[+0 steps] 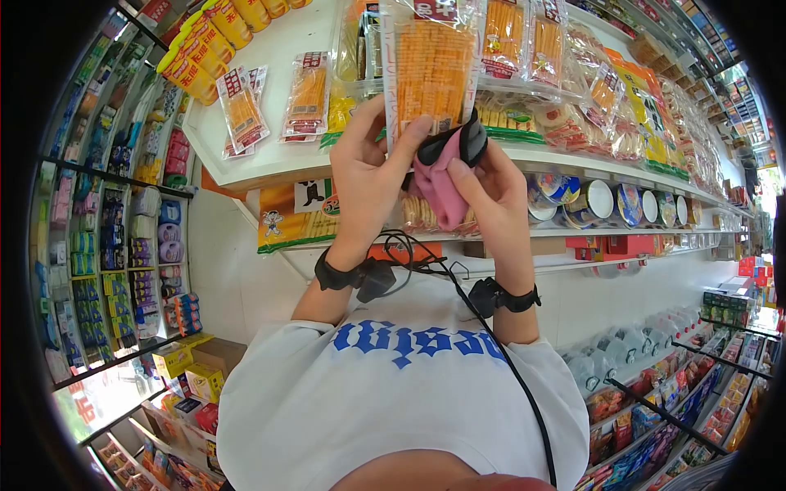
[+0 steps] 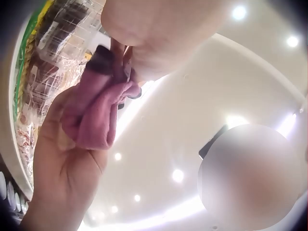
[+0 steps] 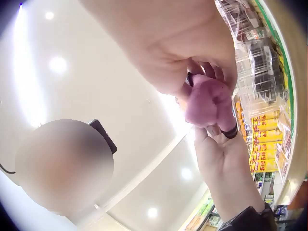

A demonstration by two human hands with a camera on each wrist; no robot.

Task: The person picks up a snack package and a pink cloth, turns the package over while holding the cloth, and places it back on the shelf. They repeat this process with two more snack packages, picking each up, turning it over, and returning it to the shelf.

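We are pinching a soft pink-and-black cloth (image 1: 442, 192).
Our left hand (image 1: 365, 176) and right hand (image 1: 501, 196) are flanking it, just below the clear packet of orange sticks (image 1: 431, 69); its length is pointing away from the packet.

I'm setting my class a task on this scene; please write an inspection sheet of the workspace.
Surface: white shelf, mostly stocked, with bare white areas at its left.
Job's things: pink cloth item with black and grey parts, bunched between the hands.
Clutter: yellow canisters, loose snack packets; a large orange-stick packet right behind the cloth item, support unclear.
Hands: left hand and right hand both grip the cloth item.
Cables: black cables bunched between the wrists, one running down the shirt.
Surroundings: stocked racks on both sides.
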